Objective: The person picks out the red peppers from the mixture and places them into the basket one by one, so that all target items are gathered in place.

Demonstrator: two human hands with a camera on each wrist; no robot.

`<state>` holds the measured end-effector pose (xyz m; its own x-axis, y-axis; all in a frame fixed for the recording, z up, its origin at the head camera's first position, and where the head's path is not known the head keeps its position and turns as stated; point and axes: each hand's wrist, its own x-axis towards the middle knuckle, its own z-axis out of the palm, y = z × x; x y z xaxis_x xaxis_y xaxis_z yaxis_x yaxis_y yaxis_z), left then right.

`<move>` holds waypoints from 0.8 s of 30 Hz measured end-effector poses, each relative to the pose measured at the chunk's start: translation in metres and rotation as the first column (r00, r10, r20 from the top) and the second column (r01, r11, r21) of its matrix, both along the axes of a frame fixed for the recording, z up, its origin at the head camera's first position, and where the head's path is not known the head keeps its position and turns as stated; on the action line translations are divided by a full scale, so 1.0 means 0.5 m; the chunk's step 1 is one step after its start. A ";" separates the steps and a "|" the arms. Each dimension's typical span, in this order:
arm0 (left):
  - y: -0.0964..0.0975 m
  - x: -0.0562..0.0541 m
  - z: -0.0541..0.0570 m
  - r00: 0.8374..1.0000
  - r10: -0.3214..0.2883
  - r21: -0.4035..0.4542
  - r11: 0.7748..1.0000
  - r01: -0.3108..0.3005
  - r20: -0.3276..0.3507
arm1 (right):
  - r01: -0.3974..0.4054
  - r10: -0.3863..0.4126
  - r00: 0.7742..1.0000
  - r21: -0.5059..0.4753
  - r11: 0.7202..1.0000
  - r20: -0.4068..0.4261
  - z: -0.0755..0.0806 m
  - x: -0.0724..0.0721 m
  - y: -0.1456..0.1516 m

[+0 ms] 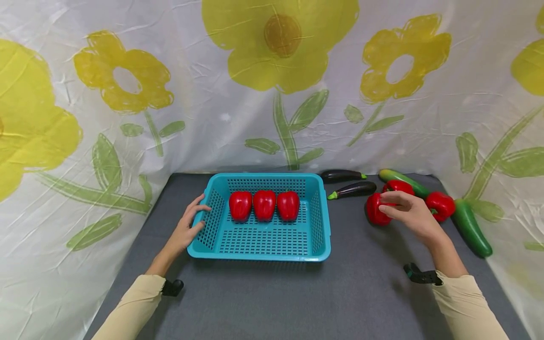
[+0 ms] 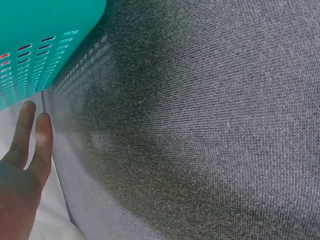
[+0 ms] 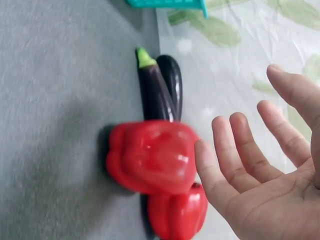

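Note:
A blue-green plastic basket [image 1: 259,255] holds three red bell peppers [image 1: 264,206] in a row. At its left rim is my left hand [image 1: 187,227], fingers spread and fairly straight; the left wrist view shows two fingers [image 2: 42,142] close to the perforated wall. My right hand [image 1: 410,212] hovers by a red bell pepper [image 1: 376,210] on the right side of the table. In the right wrist view its fingers [image 3: 252,155] are spread, with nothing in the palm, right beside that pepper [image 3: 155,157]. Another red pepper [image 1: 398,187] lies just behind, partly hidden by the hand.
Two eggplants [image 1: 353,190] lie right of the basket. A third loose red pepper [image 1: 440,206] sits right of my right hand, near a green cucumber [image 1: 471,229] and another yellow-tipped one [image 1: 405,182]. A flower-printed cloth [image 1: 204,104] hangs around the grey table [image 1: 263,302].

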<state>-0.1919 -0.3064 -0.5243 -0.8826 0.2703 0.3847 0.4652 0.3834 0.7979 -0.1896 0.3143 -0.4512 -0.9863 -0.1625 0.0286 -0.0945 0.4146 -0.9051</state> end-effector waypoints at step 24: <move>-0.001 0.001 -0.004 1.000 -0.005 -0.006 1.000 0.005 0.000 | 0.018 -0.017 1.000 0.035 0.999 -0.022 -0.070 -0.027 0.085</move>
<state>-0.1914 -0.3068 -0.5262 -0.8810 0.2775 0.3831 0.4674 0.3856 0.7955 -0.2030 0.3568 -0.4862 -0.9883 -0.1463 0.0443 -0.1060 0.4476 -0.8879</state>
